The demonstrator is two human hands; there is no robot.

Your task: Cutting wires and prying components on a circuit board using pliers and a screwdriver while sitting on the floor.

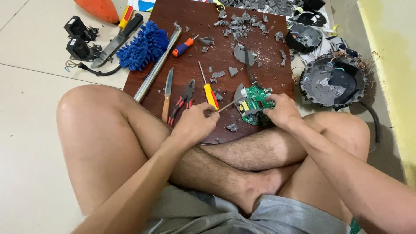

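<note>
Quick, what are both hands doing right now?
Left hand: closed around a thin tool pointed at the green circuit board.
Right hand: fingers closed on the green circuit board.

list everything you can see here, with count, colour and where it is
circuit board: 1, green, front right of the board, under the right hand
thin tool: 1, pale shaft, held in the left hand, tip at the circuit board
wooden board: 1, dark brown, on the floor
screwdrivers: 2, yellow-red at centre, orange-blue further back
pliers: 1, red-black handles, board left
knife: 1, wooden handle, beside the pliers
metal rod: 1, silver, board's left edge
mitt duster: 1, blue, off the top left
plastic fragments: many, grey, board top
round housing: 1, black, right
left hand: 1
right hand: 1
</note>
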